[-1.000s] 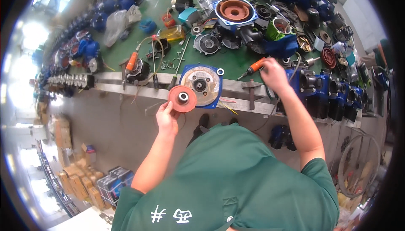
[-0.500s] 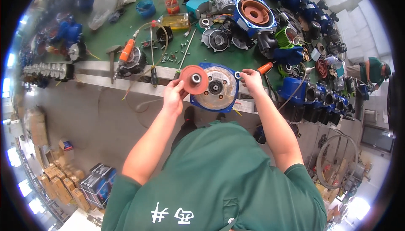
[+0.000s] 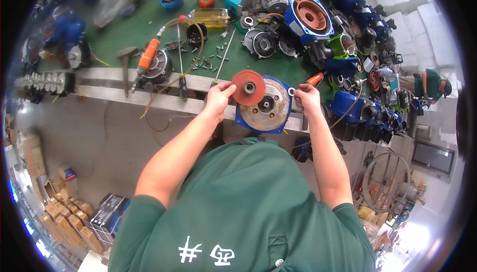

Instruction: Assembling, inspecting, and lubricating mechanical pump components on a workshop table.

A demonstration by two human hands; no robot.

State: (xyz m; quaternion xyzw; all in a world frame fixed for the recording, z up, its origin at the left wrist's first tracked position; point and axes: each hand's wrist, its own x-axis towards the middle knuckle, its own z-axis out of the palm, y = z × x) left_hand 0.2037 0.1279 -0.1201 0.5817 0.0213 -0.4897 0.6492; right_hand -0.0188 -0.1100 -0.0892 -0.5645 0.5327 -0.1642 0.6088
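A reddish-brown impeller [image 3: 242,93] with a metal hub is pinched at its left edge by my left hand [image 3: 218,102]. It hangs over the upper left of a blue square-flanged pump motor [image 3: 272,117], covering part of its round, stained metal face. A shaft end and several bolt holes show on that face. My right hand [image 3: 309,101] holds a small pale seal ring [image 3: 291,91] between thumb and fingertips, at the flange's upper right corner. Whether the ring touches the flange, I cannot tell.
Along the bench's metal edge lie a hammer [image 3: 126,63], an orange power driver [image 3: 148,57] and a screwdriver [image 3: 183,85]. Loose bolts [image 3: 203,64] are scattered beyond. Blue pump housings [image 3: 348,104] crowd the right side. Another person [image 3: 433,84] is at far right.
The view has shifted a little. My left hand has brought the impeller slightly rightward and farther up over the motor face. My right hand still holds the ring near the same corner.
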